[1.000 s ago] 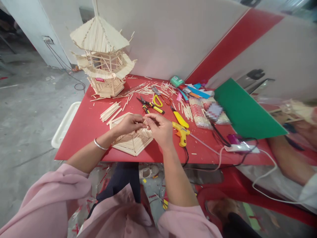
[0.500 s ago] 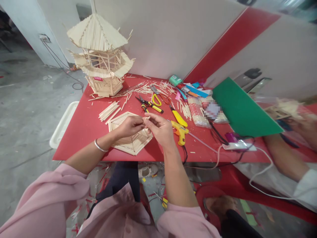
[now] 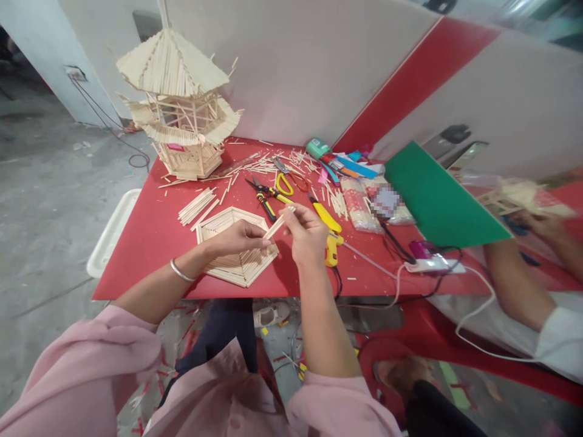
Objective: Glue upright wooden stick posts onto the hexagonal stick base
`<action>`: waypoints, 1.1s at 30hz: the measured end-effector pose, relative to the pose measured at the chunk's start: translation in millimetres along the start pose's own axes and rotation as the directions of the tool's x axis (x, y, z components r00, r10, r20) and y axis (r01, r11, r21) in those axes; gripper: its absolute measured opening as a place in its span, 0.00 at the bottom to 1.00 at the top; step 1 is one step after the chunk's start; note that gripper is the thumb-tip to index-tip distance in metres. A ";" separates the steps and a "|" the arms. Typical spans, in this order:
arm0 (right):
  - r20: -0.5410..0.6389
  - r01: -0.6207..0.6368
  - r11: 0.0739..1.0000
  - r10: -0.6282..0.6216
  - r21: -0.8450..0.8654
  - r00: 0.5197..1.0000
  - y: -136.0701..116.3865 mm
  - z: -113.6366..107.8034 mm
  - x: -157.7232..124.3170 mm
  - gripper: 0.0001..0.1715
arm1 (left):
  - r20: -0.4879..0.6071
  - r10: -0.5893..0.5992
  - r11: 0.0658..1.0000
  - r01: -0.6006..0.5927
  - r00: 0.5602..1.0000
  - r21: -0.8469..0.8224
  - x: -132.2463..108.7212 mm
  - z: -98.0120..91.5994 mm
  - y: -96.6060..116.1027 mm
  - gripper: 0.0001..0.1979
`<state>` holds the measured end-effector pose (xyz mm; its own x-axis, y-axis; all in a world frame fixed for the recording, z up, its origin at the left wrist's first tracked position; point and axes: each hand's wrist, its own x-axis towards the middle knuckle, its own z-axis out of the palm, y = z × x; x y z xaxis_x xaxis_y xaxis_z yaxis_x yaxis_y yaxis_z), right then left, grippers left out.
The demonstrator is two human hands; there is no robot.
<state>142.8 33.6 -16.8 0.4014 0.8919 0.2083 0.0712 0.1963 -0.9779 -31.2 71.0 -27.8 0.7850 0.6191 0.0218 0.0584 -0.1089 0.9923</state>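
A few short wooden sticks run between my two hands, held above the right edge of a hexagonal stick panel. My left hand is closed, pinching their lower left end. The fingers of my right hand pinch the upper right end. Flat on the red table, the panel shows rings of sticks laid side by side. Just behind my hands lie yellow-and-black pruning shears. A yellow glue gun rests beside my right hand, partly covered by it.
A stick pagoda model stands at the back left. Loose sticks, scissors, a yellow utility knife and bagged sticks lie around. A green board and power strip are right; another person's arm reaches beyond.
My hands have moved apart, the right one shifting rightward, so the sticks between them now show. The right hand covers more of the glue gun. The view has shifted slightly.
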 end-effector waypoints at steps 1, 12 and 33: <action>-0.043 0.000 1.000 0.000 0.005 0.999 1.2 -2.3 2.1 0.21 | -0.012 -0.012 1.000 0.012 1.000 0.008 0.1 1.4 -0.3 0.18; -0.326 -0.182 0.969 0.229 0.169 0.917 16.9 -47.6 -4.9 0.25 | -0.069 -0.174 0.984 0.170 0.982 -0.062 0.8 9.3 -2.1 0.16; 0.391 0.308 0.424 0.122 -0.852 0.912 0.8 -42.3 -86.0 0.34 | -0.347 -0.134 0.987 0.095 0.928 -0.128 2.4 9.9 11.9 0.18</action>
<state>147.0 -60.2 -36.1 0.0175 0.9969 0.0762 0.9316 0.0114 -0.3633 -22.5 63.4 -17.2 0.5070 0.8591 -0.0705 0.0528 0.0507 0.9973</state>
